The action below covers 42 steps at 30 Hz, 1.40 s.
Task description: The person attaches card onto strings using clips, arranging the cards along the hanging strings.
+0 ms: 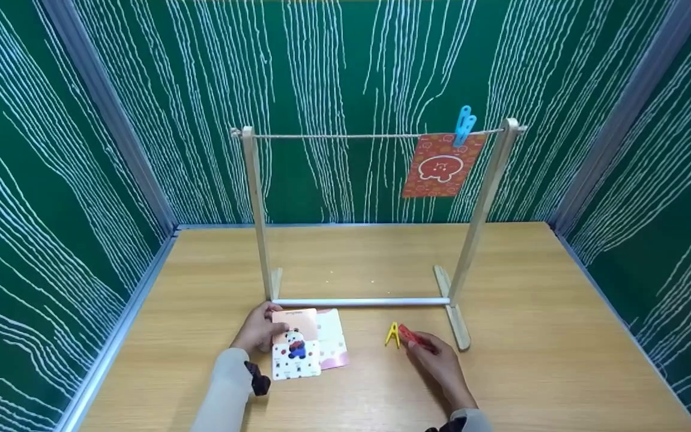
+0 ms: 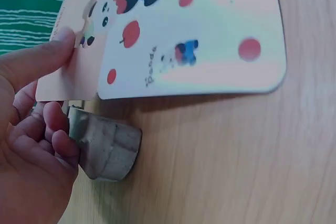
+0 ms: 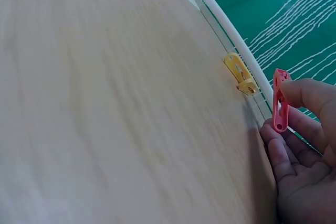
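Observation:
My left hand pinches a card with a panda picture by its left edge. In the left wrist view the thumb lies on the card's face, and its near edge stands above the table. A second white and pink card lies partly hidden behind it. My right hand pinches a red clothespin between thumb and fingers, low over the table. Just left of it a yellow clothespin stands on the tabletop. A blue clothespin holds a red card with a bear face on the string.
A wooden frame stands on the table, with the string across its top and a white bar at its foot. Green walls with white lines enclose the back and sides.

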Each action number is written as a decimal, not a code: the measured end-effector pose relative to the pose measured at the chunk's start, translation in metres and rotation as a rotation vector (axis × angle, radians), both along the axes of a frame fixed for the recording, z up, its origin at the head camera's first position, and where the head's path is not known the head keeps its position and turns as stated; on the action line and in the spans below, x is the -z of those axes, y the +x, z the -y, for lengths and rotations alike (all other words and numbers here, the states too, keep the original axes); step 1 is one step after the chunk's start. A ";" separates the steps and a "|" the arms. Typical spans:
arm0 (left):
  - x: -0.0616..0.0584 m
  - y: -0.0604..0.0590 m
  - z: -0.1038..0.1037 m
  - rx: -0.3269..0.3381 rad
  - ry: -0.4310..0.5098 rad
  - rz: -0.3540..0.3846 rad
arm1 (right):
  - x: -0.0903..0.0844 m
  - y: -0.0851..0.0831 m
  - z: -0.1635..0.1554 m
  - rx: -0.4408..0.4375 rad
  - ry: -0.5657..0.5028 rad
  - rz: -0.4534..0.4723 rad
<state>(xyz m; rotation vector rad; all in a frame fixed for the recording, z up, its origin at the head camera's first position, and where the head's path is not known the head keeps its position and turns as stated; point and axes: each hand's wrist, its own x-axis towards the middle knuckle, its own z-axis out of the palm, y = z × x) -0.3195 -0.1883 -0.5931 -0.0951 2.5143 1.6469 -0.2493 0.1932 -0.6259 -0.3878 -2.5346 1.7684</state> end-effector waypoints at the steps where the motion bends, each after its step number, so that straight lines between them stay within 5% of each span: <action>1: 0.001 0.000 0.001 -0.012 0.011 0.004 | 0.000 0.000 0.000 -0.002 -0.004 0.001; 11: -0.008 0.003 -0.006 -0.165 0.183 0.106 | -0.008 -0.001 0.002 -0.002 -0.075 0.035; 16: -0.015 0.002 -0.014 -0.180 0.287 0.132 | -0.017 -0.001 0.002 0.004 -0.186 0.036; 24: -0.036 0.003 -0.036 -0.159 0.382 0.067 | -0.036 -0.004 0.002 0.004 -0.408 0.017; 31: -0.053 0.001 -0.052 -0.110 0.410 -0.059 | -0.054 -0.010 0.000 0.018 -0.368 -0.029; 42: -0.090 -0.004 -0.075 -0.153 0.329 -0.086 | -0.102 -0.019 -0.004 -0.040 -0.276 -0.040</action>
